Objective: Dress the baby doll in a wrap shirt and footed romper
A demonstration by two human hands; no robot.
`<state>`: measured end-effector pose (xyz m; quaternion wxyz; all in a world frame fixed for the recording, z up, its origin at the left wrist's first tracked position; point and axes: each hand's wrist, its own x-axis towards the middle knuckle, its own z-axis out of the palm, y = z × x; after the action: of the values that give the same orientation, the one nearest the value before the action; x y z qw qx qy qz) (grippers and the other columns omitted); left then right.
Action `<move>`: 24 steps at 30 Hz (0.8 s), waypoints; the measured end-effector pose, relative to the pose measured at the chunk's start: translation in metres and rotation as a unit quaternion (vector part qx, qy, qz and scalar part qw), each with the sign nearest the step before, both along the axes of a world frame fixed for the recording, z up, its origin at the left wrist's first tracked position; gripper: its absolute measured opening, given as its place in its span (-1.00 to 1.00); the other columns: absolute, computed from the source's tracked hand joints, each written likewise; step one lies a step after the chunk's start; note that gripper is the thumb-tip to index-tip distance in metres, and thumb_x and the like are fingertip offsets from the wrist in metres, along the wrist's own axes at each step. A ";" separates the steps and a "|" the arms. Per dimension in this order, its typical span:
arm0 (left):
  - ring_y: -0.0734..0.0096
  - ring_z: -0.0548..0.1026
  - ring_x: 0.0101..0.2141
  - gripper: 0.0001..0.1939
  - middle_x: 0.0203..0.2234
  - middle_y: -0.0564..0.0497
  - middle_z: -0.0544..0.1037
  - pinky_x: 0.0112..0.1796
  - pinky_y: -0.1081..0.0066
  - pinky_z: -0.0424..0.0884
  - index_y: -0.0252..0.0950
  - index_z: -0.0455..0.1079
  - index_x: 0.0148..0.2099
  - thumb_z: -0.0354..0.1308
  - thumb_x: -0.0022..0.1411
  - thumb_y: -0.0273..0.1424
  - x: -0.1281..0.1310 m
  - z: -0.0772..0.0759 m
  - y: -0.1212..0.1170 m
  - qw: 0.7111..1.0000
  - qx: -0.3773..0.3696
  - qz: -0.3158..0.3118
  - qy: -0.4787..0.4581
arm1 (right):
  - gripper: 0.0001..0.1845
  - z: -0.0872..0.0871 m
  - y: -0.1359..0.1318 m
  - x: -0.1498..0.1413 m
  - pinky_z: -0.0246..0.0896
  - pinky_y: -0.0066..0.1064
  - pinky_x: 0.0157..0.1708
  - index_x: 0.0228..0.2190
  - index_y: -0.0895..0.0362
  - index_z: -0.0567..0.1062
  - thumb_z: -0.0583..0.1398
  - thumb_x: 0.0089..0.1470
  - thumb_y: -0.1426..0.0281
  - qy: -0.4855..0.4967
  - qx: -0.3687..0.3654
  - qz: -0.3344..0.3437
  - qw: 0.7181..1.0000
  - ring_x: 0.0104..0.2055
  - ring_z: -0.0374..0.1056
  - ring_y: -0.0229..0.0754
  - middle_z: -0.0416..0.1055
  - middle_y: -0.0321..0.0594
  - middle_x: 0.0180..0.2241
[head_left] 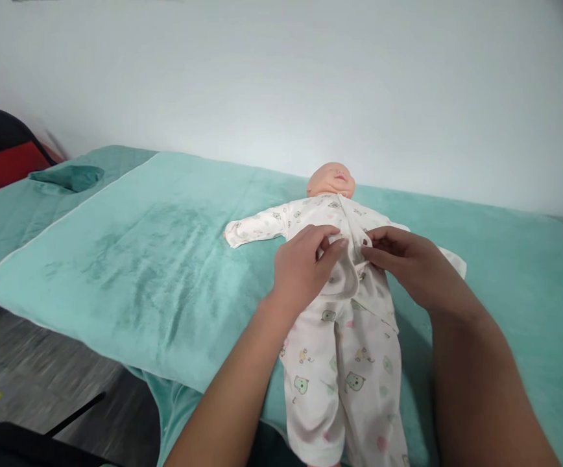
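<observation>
A baby doll (331,180) lies on its back, dressed in a white patterned shirt (313,211) and matching trousers (311,376). My left hand (305,263) rests over the shirt front with its fingers curled, thumb and forefinger at the cloth near the middle of the chest. From the other side, my right hand (405,259) pinches the edge of the shirt's front opening between thumb and fingers. Below my hands, the shirt's lower flap hangs loose over the trouser waist. The doll's sleeved arm on the left is stretched outward; my right hand and forearm partly cover the other sleeve.
A turquoise plush cover (116,259) lies over the bed, with a hole (67,177) at its far left. A white wall (262,84) stands behind. A black and red chair (9,155) is at the left, grey floor (33,344) below.
</observation>
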<state>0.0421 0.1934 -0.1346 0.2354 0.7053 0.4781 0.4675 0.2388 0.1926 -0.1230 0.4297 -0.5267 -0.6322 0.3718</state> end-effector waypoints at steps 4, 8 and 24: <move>0.46 0.45 -0.38 -0.80 -0.42 0.11 0.55 -0.36 0.39 0.25 -0.21 0.48 -0.31 0.11 0.34 -0.29 0.000 0.017 0.006 0.998 0.005 -0.035 0.061 | -0.79 -0.004 -0.002 -0.004 0.16 -0.47 -0.56 -0.35 0.04 0.59 0.41 -0.06 0.24 0.124 0.013 -0.049 0.991 -0.48 0.26 -0.28 0.41 -0.31 -0.48; 0.43 0.47 -0.33 -0.74 -0.38 0.10 0.56 -0.34 0.38 0.27 -0.20 0.48 -0.33 0.09 0.36 -0.23 0.001 0.025 0.009 0.995 -0.006 -0.068 0.073 | -0.79 -0.007 -0.004 -0.012 0.14 -0.46 -0.61 -0.36 0.03 0.61 0.43 -0.09 0.26 0.148 0.023 -0.093 0.984 -0.53 0.25 -0.29 0.41 -0.31 -0.52; 0.51 0.37 -0.42 -0.89 -0.42 0.12 0.51 -0.33 0.42 0.30 -0.22 0.47 -0.30 0.18 0.27 -0.33 -0.003 0.006 0.010 0.989 -0.063 -0.085 -0.104 | -0.80 -0.011 -0.003 -0.015 0.15 -0.52 -0.59 -0.31 -0.04 0.67 0.43 -0.08 0.27 0.164 -0.011 -0.083 0.983 -0.54 0.22 -0.35 0.40 -0.35 -0.55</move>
<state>0.0395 0.2033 -0.1290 0.3669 0.6744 0.4180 0.4855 0.2233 0.1894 -0.1342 0.5507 -0.5144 -0.5031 0.4230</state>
